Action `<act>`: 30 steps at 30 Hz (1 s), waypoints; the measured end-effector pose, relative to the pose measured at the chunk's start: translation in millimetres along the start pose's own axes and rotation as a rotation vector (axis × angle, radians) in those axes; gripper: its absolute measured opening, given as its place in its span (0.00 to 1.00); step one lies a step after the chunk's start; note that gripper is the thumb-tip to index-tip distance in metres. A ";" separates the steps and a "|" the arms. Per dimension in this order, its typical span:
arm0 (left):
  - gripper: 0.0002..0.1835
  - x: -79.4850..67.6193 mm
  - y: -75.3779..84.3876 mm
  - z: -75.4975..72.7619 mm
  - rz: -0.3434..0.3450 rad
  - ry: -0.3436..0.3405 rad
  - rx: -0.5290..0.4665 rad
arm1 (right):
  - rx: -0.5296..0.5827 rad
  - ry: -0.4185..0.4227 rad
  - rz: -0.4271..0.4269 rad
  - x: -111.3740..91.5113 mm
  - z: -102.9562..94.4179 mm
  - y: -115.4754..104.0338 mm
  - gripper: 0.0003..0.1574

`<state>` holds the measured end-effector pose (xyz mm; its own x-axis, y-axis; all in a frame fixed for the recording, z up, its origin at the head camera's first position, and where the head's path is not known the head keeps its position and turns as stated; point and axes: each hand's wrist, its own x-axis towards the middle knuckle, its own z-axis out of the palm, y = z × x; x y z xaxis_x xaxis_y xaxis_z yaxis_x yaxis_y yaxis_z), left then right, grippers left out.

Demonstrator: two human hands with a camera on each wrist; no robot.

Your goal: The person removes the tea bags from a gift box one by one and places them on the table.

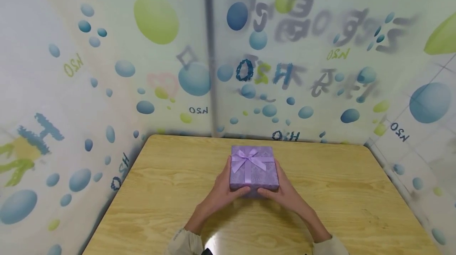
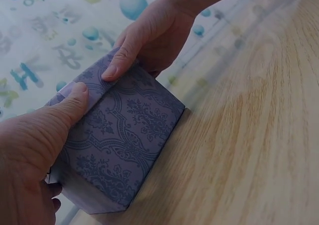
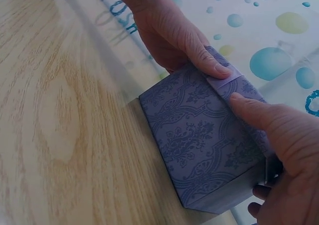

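Note:
A purple patterned gift box (image 1: 261, 176) with a lilac ribbon bow (image 1: 248, 160) on its lid is at the middle of the wooden table, toward the far side. My left hand (image 1: 223, 185) grips its left side and my right hand (image 1: 283, 189) its right side. Both thumbs lie on the lid's near edge, close to each other. In the left wrist view the box's front wall (image 2: 122, 130) shows a dark floral pattern, its lower edge right by the tabletop. The right wrist view shows fingers curled round the right side; the box's far side is hidden.
The light wooden table (image 1: 160, 191) has rounded far corners. Behind it and on both sides stand pale walls (image 1: 171, 61) printed with blue and green bubbles and lettering. Beige sleeves (image 1: 185, 242) cover the forearms near the front edge of the head view.

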<state>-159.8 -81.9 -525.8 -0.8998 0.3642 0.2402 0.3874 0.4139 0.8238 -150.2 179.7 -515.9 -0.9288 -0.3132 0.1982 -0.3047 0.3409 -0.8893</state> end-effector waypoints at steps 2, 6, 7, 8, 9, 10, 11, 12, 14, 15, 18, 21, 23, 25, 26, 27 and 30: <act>0.67 -0.4 0.3 -0.5 -0.002 -0.004 -0.006 | -0.001 -0.003 0.005 -0.4 -0.5 -1.7 0.74; 0.66 0.0 0.0 -0.5 0.017 0.004 -0.007 | -0.008 -0.004 0.016 -0.9 -1.6 -5.1 0.74; 0.66 0.2 -0.3 -0.4 0.020 0.005 -0.007 | -0.008 -0.005 0.016 -0.9 -1.9 -5.7 0.74; 0.66 0.6 -0.7 -0.3 0.023 0.004 -0.008 | -0.009 -0.006 0.019 -0.9 -2.2 -6.4 0.74; 0.66 1.0 -0.9 -0.4 0.021 0.002 -0.009 | -0.009 -0.006 0.019 -0.8 -2.4 -7.0 0.74; 0.66 1.5 -1.2 -0.5 0.016 -0.001 -0.006 | -0.008 -0.007 0.019 -0.6 -2.6 -7.6 0.74; 0.66 2.0 -1.4 -0.5 0.016 -0.002 -0.007 | -0.007 -0.007 0.017 -0.3 -2.9 -8.1 0.74; 0.66 2.7 -1.8 -0.6 0.015 -0.003 -0.007 | -0.006 -0.007 0.016 0.1 -3.1 -8.5 0.74; 0.66 4.0 -2.4 -1.0 0.024 0.004 -0.003 | -0.005 -0.008 0.016 0.7 -3.4 -9.1 0.74; 0.66 4.5 -2.3 -1.5 0.027 0.007 0.000 | -0.003 -0.007 0.015 1.1 -3.6 -9.3 0.74; 0.66 5.8 -1.4 -2.8 0.048 0.016 0.009 | -0.003 -0.007 0.010 2.3 -4.1 -9.3 0.75; 0.66 6.9 0.4 -4.4 0.056 0.014 0.014 | -0.004 -0.005 0.005 3.4 -4.3 -9.3 0.75; 0.66 7.1 1.7 -5.5 0.053 0.011 0.016 | -0.005 0.000 0.002 3.7 -4.3 -9.7 0.75; 0.66 7.1 2.9 -6.7 0.045 0.008 0.025 | -0.012 0.007 -0.007 4.2 -4.2 -10.6 0.75; 0.66 6.9 3.6 -7.3 0.043 0.007 0.029 | -0.018 0.012 -0.011 4.5 -4.1 -11.2 0.75; 0.66 6.7 4.1 -7.6 0.048 0.010 0.032 | -0.022 0.016 -0.013 4.8 -4.0 -12.0 0.75; 0.66 6.0 5.5 -9.3 0.056 0.013 0.035 | -0.040 0.032 -0.015 5.4 -3.8 -14.1 0.75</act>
<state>-164.9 -85.2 -515.2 -0.8790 0.3764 0.2925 0.4439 0.4223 0.7903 -151.7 176.6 -500.7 -0.9302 -0.2904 0.2247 -0.3261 0.3722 -0.8690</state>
